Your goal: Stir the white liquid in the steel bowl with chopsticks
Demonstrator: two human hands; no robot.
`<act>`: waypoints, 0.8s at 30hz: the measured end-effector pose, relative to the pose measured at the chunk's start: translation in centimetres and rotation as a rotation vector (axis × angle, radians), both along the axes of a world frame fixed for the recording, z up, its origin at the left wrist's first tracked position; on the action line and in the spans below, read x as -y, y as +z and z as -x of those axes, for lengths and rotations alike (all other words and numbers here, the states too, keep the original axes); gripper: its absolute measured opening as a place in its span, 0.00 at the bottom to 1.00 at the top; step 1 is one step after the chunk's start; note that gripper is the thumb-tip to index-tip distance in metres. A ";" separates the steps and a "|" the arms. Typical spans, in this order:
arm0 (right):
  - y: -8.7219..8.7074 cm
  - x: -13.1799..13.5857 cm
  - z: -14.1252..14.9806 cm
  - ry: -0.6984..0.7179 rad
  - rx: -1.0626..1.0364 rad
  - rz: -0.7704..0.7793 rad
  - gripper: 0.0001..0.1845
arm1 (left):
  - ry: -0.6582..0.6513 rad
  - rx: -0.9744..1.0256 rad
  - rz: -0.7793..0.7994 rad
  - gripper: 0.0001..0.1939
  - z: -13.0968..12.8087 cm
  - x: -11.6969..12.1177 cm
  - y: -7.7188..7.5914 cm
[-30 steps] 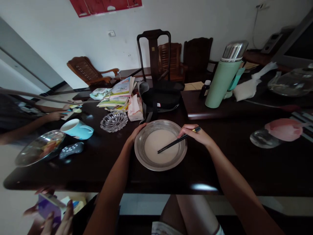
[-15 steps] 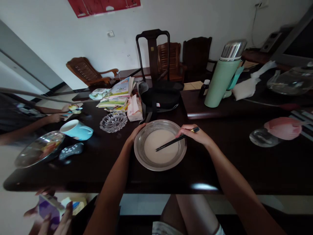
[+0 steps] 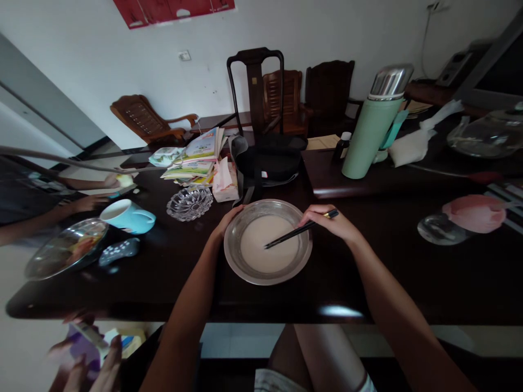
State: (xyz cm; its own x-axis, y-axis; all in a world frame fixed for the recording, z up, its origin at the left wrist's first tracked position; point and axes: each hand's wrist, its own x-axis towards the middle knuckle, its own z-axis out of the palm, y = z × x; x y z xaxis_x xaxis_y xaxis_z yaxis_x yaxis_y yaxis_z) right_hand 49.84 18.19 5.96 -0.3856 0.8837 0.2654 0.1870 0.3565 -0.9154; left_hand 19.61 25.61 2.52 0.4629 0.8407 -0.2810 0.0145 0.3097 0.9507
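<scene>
In front of me on the dark table stands a metal bowl [image 3: 267, 277], with a milky white liquid [image 3: 263, 261] in it. My right hand [image 3: 329, 222] is closed around a pair of black chopsticks [image 3: 292, 234], held at a slant over the bowl's right rim. Their tips reach the liquid near its middle. At the bowl's upper left rim, my left hand [image 3: 229, 219] grips the edge; some of its fingers are hidden behind the rim.
Left of the bowl are a glass dish [image 3: 190, 204], a blue mug [image 3: 127, 216] and a second metal bowl [image 3: 41, 261]. A tissue pack [image 3: 226, 182] and black bag [image 3: 269, 163] lie behind. A green thermos [image 3: 371, 136] stands right. Other people's hands [image 3: 104, 365] show at left.
The chopsticks and my right hand have shifted slightly to the right, the tips moving a little up and right in the liquid. My left hand stays on the bowl's rim.
</scene>
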 end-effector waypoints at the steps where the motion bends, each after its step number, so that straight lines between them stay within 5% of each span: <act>1: 0.0 0.0 -0.3 -0.039 -0.026 0.009 0.17 | 0.016 -0.011 0.000 0.31 0.0 0.1 0.1; 4: 0.0 0.0 -0.8 -0.093 -0.083 0.031 0.17 | 0.056 -0.021 -0.021 0.32 -0.1 0.2 0.3; 10: 0.0 -0.1 0.4 0.037 0.050 -0.016 0.17 | 0.008 -0.013 -0.026 0.34 -0.1 0.3 0.3; 16: -0.1 0.0 -0.8 -0.121 -0.069 0.023 0.18 | 0.020 -0.037 -0.007 0.33 -0.1 0.1 0.2; 21: -0.2 0.0 0.2 0.045 -0.028 0.039 0.18 | 0.013 -0.037 -0.019 0.35 0.2 -0.1 -0.3; 24: -0.1 -0.1 0.0 -0.006 0.017 -0.016 0.17 | 0.010 -0.030 -0.015 0.36 0.4 -0.3 -0.6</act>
